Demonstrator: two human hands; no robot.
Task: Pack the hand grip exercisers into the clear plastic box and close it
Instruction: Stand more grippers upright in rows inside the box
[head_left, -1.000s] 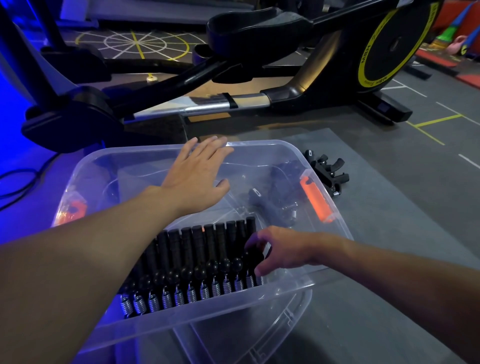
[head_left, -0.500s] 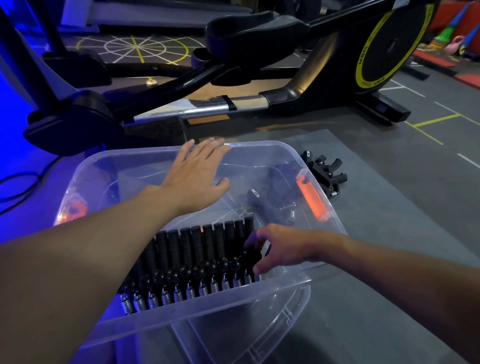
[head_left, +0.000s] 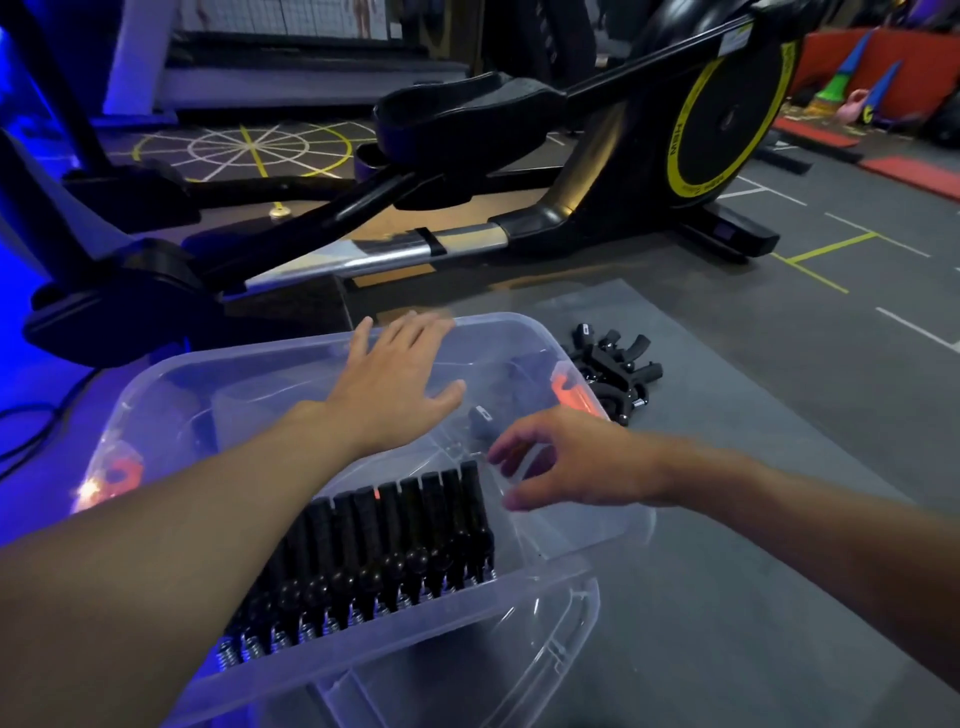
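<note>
Box (head_left: 270, 358): clear plastic, uncovered, standing on a grey mat (head_left: 753, 545) in the lower middle of the scene. Lid (head_left: 550, 660): clear, lying on the mat at 5 o'clock of the box, partly beneath its near edge.

Row of grips (head_left: 395, 540): black, packed side by side along the near wall of the box, springs toward that wall, handles pointing to 12 o'clock. One further dark grip (head_left: 480, 418) lies apart inside the box, at 1 o'clock of the row. Loose grips (head_left: 618, 369): a black heap on the mat outside the box, just beside its right wall, at 2 o'clock.

Left hand (head_left: 395, 384): palm down, fingers straight and spread, over the far half of the box, fingertips at the far rim. It holds nothing. Whether it touches the plastic cannot be told.

Right hand (head_left: 566, 457): hovers over the right side of the box at 3 o'clock, just beside the row's right end. Fingers loosely curled and apart, nothing held; outline slightly blurred.

Orange latch (head_left: 569, 395) on the right wall; second latch (head_left: 117, 475) on the left wall at 9 o'clock. Elliptical trainer (head_left: 571, 208), black with a yellow-ringed wheel, stands beyond the box at 12 to 1 o'clock.
</note>
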